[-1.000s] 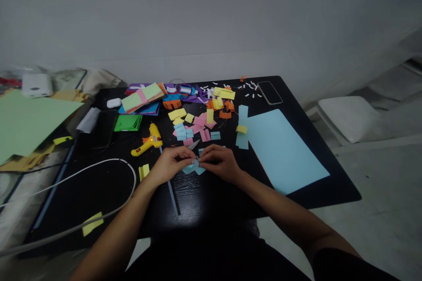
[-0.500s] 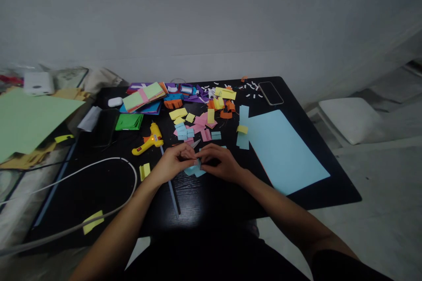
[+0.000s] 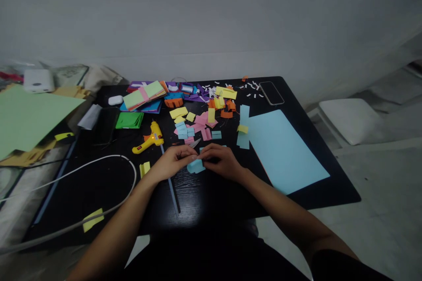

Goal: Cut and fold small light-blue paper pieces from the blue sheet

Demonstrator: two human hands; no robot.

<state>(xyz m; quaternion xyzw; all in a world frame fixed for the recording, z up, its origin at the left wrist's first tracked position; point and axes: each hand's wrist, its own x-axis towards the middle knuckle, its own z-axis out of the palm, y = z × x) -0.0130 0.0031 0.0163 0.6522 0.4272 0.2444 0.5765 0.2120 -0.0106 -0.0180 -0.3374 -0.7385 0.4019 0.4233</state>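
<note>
Both hands meet at the middle of the black table, pinching a small light blue paper piece (image 3: 196, 166) that hangs below the fingertips. My left hand (image 3: 174, 160) grips it from the left with thumb and fingers. From the right, my right hand (image 3: 220, 161) closes on it, fingertips almost touching those of the left. Just beyond the hands the tips of scissors (image 3: 195, 143) show; their handles are hidden. Pink paper pieces (image 3: 206, 134) and several blue and yellow ones lie behind the hands.
A yellow hot glue gun (image 3: 152, 138) lies left of the hands, near a long glue stick (image 3: 173, 198). A large light blue sheet (image 3: 286, 149) covers the right side. A phone (image 3: 271, 93) rests at the back right. A white cable (image 3: 135, 180) loops across the left.
The blue paper piece has turned between my fingers, so a broader face of it shows now. Both hands stay in nearly the same place.
</note>
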